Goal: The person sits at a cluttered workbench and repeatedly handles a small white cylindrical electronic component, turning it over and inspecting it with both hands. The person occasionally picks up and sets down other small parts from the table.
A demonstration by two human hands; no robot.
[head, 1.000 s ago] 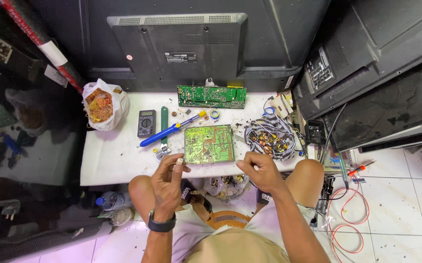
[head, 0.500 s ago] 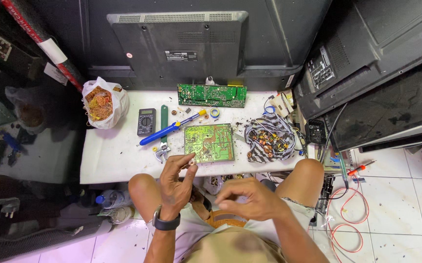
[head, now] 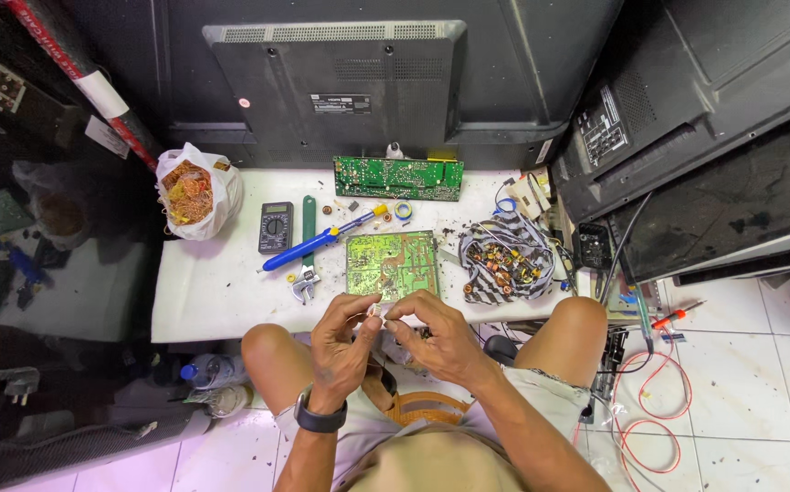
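Pinching a tiny pale part (head: 376,312) between the fingertips of both hands, the person holds the left hand (head: 340,342) and right hand (head: 436,335) together just off the near edge of the white table (head: 217,292); what the part is cannot be told. A green circuit board (head: 392,265) lies just beyond them at that near edge. A second circuit board (head: 399,178) sits along the far edge. Left of centre lie a blue-handled tool (head: 315,244) and a multimeter (head: 275,227); a bag of copper scrap (head: 193,189) fills the far left corner, and a tangle of wires (head: 507,258) lies toward the right edge.
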